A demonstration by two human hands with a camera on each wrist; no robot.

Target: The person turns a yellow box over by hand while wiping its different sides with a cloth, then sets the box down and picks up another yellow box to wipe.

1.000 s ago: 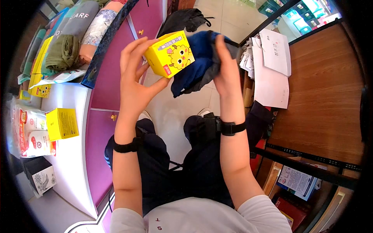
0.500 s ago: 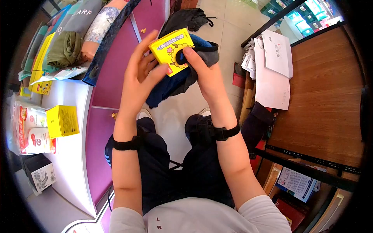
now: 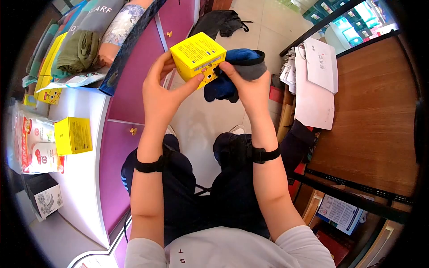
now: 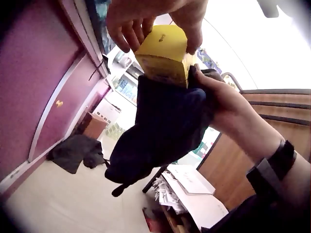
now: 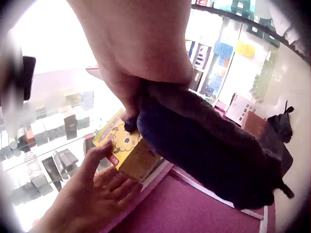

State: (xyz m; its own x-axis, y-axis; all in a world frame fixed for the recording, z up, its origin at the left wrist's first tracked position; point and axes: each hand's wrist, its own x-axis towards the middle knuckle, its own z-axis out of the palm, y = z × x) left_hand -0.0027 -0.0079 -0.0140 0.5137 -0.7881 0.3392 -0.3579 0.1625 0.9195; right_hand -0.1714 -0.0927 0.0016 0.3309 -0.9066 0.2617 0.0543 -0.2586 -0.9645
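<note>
Far left, a plastic-wrapped pack (image 3: 33,143) is standing on a white counter (image 3: 82,183), with another yellow box (image 3: 73,136) sitting just beside it. Farther along, a rolled olive cloth (image 3: 78,51) is lying among folded textiles. Next, a purple cabinet front (image 3: 134,76) is showing its knobs.

Then the left hand (image 3: 161,91): clamping the printed yellow box (image 3: 198,51) between thumb and fingers, thumb pressing low on the near side, fingers wrapping the far side. The box is being held in the air above the tiled floor (image 3: 192,116), a text-covered face turning upward, a cartoon character showing on the side.

Against it on the right, a dark blue cloth (image 3: 219,90) with grey parts is hanging bunched. The right hand (image 3: 254,91) is gripping that cloth, its thumb reaching the box; something dark, probably cloth, is covering the thumb tip, the right wrist view being dim.

Beyond, a black bag (image 3: 219,22) is lying on the floor. Far right, white papers (image 3: 315,98) are resting beside a brown wooden panel (image 3: 368,116).
</note>
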